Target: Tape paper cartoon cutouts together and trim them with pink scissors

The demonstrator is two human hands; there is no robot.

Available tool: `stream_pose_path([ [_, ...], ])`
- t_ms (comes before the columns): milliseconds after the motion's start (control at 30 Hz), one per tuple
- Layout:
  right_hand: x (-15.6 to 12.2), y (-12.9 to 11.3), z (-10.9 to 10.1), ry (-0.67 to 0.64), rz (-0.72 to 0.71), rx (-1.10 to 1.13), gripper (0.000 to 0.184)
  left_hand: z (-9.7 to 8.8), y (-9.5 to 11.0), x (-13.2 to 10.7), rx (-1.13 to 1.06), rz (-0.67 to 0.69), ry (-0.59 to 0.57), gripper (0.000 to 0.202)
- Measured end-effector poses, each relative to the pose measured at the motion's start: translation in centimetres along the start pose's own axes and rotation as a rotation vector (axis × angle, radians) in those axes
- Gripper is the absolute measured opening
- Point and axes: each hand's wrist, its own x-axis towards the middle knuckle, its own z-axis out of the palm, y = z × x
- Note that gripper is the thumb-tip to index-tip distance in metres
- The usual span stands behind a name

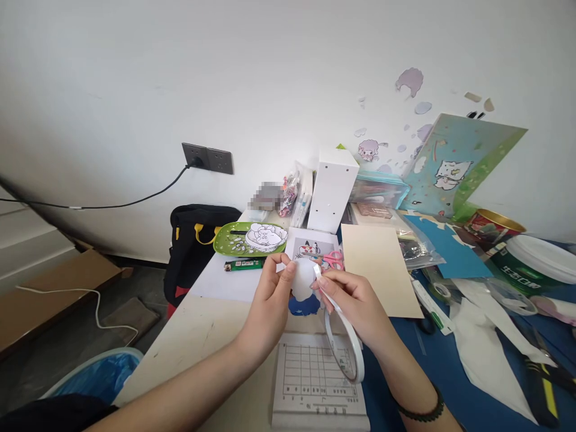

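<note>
Between the thumb and fingers of my left hand [274,288] is a small white paper cutout [304,279] with a rounded outline. My right hand [344,294] pinches a roll of white tape [356,360], which looks like double-sided tape. The roll hangs below my fingers, and its short free end [317,273] sticks up at the right edge of the cutout; whether it touches the paper I cannot tell. Pink-handled scissors [333,259] lie just behind my hands on a printed picture sheet [292,240]. Under the roll is a booklet with a printed grid [310,375].
A green tray [225,243] with a paper drawing [266,237] stands at the back left, a green box [245,264] before it. To the right are a cream sheet [375,264], a white bucket [531,264], tissue [486,354] and yellow-black pliers [546,390]. A white stand [333,189] rises behind.
</note>
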Motion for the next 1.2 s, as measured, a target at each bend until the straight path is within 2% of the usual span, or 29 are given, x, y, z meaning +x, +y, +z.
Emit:
stream_pose_path([
  [300,0.0,-0.3,0.4,0.014,0.021,-0.009,0.029,0.2,-0.1,0.0,-0.069,-0.023,0.010,0.026],
  [433,-0.1,-0.6,-0.3,-0.010,-0.005,0.025,0.029,-0.2,0.1,0.7,-0.069,-0.039,0.008,0.027],
  [600,-0.1,-1.0,-2.0,-0.033,-0.020,0.149,0.028,-1.1,0.6,2.1,0.062,-0.116,-0.111,0.024],
  [733,0.0,-1.0,-2.9,-0.066,0.013,0.181,0.030,-1.4,1.3,2.2,0.273,-0.067,-0.175,0.023],
  [833,-0.2,-1.0,-2.8,-0.165,0.025,0.175,0.031,-1.4,1.6,1.8,0.334,-0.019,-0.253,0.023],
  [1000,-0.7,-1.1,-2.1,-0.299,-0.022,0.164,0.027,-1.2,1.7,1.6,0.338,-0.021,-0.329,0.020],
  [1200,-1.0,-1.2,-2.2,-0.297,-0.090,0.101,0.027,-1.2,1.9,1.6,0.390,-0.063,-0.379,0.022],
])
